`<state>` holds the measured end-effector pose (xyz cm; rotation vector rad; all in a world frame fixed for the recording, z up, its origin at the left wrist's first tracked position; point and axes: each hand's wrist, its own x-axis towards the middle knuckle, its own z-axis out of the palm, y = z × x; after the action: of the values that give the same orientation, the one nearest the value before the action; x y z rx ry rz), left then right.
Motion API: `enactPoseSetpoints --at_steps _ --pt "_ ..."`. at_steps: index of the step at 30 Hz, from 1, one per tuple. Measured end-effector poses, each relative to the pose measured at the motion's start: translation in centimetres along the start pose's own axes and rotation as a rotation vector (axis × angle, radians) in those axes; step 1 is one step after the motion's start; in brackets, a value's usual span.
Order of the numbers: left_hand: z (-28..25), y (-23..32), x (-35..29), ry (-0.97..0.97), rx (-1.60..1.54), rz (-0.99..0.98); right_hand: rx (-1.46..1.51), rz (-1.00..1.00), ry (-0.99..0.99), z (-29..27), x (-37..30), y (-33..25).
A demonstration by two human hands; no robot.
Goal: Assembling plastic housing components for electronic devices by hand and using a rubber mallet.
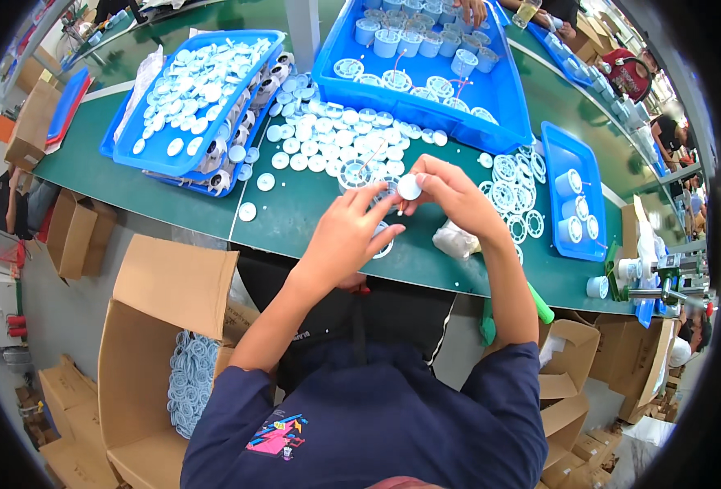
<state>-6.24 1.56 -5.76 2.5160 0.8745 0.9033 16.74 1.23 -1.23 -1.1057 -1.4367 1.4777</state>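
Note:
My right hand (pixel 453 194) is closed in a pinch on a small white disc (pixel 409 187), held up by its edge. Close beside it, my left hand (pixel 340 232) has its fingers spread, the tips over a round slotted part (pixel 386 191). Whether they grip that part I cannot tell. A white ring (pixel 385 243) shows partly under my left thumb. Beyond my left fingertips stands a light-blue round housing (pixel 355 174) with a thin wire. A thin wire with a white connector (pixel 400 213) hangs between the hands. A crumpled clear plastic bag (pixel 457 241) lies under my right wrist.
Many small white discs (pixel 316 147) cover the green table (pixel 287 216). Blue trays (pixel 157 167) of parts are stacked at left, and a large blue bin (pixel 499 126) of cups stands ahead. Slotted rings (pixel 503 196) and a small blue tray (pixel 576 244) lie right. An open carton (pixel 145 367) stands lower left.

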Motion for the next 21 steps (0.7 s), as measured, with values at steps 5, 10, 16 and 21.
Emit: enactPoseSetpoints --at_steps 5,10,16,21 --pt "0.2 0.5 0.3 -0.066 -0.160 -0.074 0.214 -0.061 0.150 -0.2 2.7 -0.2" --pt "0.4 0.5 0.0 -0.066 -0.132 -0.071 -0.150 0.039 0.367 -1.0 3.3 3.0" --pt "0.6 0.3 -0.2 -0.062 -0.116 -0.063 0.006 0.095 0.443 -1.9 2.3 3.3" --pt "0.1 0.5 0.0 -0.098 -0.079 -0.052 -0.360 0.071 0.454 -0.5 1.8 3.3"
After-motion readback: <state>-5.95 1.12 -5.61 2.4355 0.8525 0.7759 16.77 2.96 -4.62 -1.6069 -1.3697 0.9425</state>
